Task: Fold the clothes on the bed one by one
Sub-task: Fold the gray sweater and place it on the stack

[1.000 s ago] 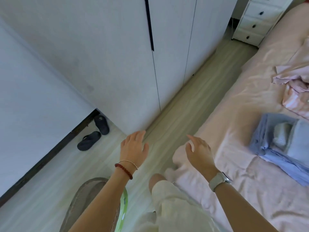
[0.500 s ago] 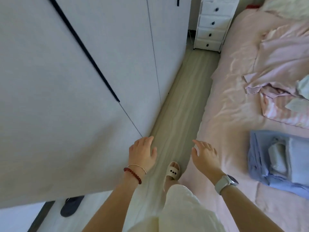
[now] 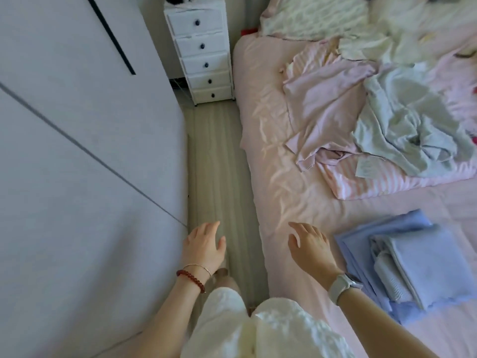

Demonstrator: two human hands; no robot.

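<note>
nearby, unfolded clothes (image 3: 382,117), white tag (image 3: 366,168) unreadable, both hands empty

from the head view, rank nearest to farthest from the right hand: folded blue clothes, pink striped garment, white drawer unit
From the right hand:
1. folded blue clothes, just to its right on the bed.
2. pink striped garment, farther up the bed, under the loose pile.
3. white drawer unit, on the floor beyond the bed's far corner.

unfolded clothes pile (image 3: 402,117) cut off by right edge; dark items atop drawer unit (image 3: 200,51) cropped.
</note>
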